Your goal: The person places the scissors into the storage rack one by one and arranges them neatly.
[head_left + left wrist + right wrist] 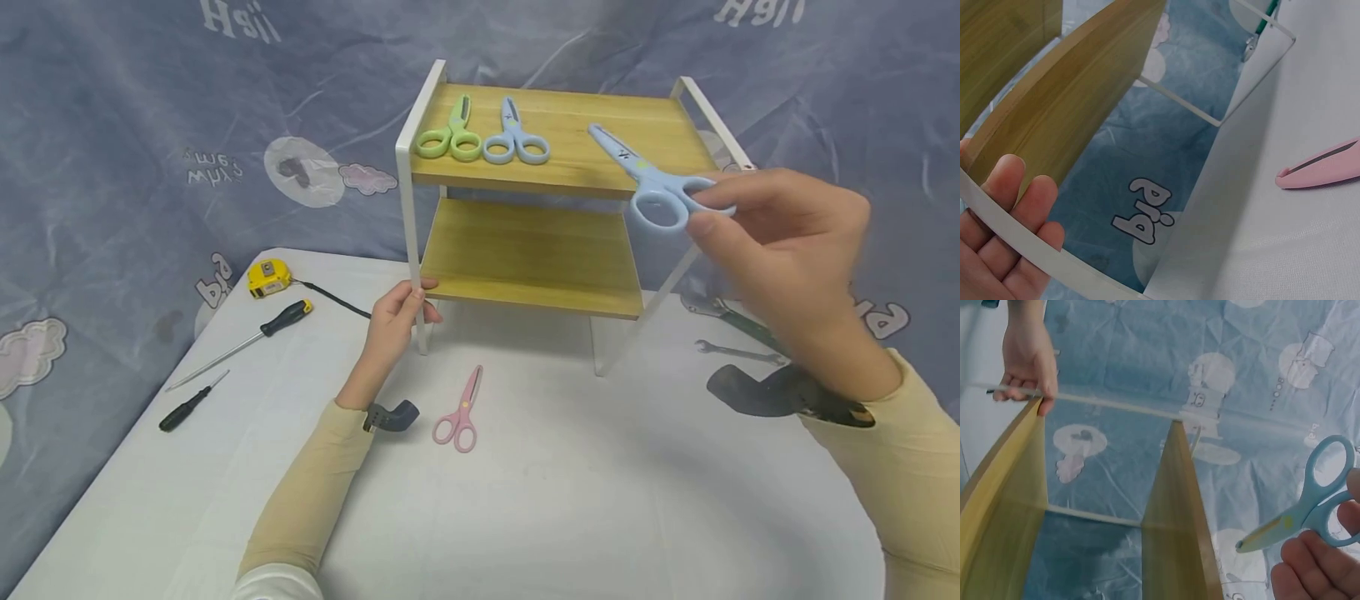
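Note:
Between thumb and fingers my right hand (795,242) pinches one handle loop of a pair of blue scissors (652,179), held up before the right part of the rack's top shelf with the blades pointing up and left. My left hand (393,321) grips the white front-left leg of the two-tier rack (525,304) at the height of the lower wooden shelf; the left wrist view shows its fingers curled round the frame. Green scissors (453,137) and another pair of blue scissors (513,142) lie side by side on the top shelf's left half.
Pink scissors (461,417) lie on the white table in front of the rack. To the left are a yellow tape measure (268,277), a long screwdriver (262,333) and a short screwdriver (191,408). A wrench (738,353) lies at right, partly behind my right arm.

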A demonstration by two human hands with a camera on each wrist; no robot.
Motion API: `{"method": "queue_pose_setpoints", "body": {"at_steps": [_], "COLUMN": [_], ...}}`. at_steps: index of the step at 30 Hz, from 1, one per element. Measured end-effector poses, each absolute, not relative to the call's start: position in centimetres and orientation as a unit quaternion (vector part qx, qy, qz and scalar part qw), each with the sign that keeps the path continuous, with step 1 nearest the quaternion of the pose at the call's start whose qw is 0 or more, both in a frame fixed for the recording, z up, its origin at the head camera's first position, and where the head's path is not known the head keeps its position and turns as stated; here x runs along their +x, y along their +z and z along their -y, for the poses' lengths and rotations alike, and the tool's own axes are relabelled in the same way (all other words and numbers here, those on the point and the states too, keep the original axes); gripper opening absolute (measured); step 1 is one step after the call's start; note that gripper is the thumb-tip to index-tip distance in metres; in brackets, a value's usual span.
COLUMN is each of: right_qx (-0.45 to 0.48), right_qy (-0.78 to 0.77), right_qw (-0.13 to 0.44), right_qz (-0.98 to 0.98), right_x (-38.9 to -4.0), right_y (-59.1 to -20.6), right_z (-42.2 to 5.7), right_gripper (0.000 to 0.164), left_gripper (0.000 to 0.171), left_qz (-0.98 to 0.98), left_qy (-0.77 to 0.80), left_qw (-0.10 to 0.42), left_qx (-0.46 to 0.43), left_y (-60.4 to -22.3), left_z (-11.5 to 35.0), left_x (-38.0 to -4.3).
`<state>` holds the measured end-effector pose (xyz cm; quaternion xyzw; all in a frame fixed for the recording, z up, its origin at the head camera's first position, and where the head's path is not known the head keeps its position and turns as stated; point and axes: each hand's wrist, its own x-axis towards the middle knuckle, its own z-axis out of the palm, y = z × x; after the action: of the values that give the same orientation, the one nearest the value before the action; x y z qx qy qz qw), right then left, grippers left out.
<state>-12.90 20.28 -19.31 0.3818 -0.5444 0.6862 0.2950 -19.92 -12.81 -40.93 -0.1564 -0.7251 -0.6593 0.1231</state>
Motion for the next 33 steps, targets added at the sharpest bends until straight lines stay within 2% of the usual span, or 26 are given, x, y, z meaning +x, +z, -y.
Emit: {"method": "queue_pose_setpoints", "body": {"at_steps": [8,15,22,27,33], "right_qx": [0.328,0.261,0.219,0.204,0.164], "right_qy": [0.598,0.381,0.357,0.329,0.281], "right_qw": [0.322,0.351,0.293,0.270,0.235], "right_qz": [0.657,0.815,0.860,0.882,0.916], "right_x": [-14.9,-17.3,-18.8,-19.4,-20.0], "right_y": [-18.8,-17.1,-16.7,-16.4,-15.7], "right_z": [-19.9,-19.6,-18.7,-18.4,-18.1], "right_gripper": [0.010,0.006,0.006,0.018,0.022], "left_gripper": [0.033,0.032,0.032,0.032,0.032], "left_qz": [0.728,0.730,0.722,0.718,0.710], "left_qy": [-0.659,-0.657,-0.664,-0.669,-0.676], "left_qw": [0.117,0.117,0.119,0.118,0.118], "left_qx": [-0.152,-0.150,-0.153,-0.155,-0.157], "left_y": [-40.9,-40.8,-40.8,-41.0,-41.0], "left_z": [12.8,12.8,12.8,12.8,12.8], "left_x": [-19.8,-19.8,-19.8,-19.9,-19.9]}}
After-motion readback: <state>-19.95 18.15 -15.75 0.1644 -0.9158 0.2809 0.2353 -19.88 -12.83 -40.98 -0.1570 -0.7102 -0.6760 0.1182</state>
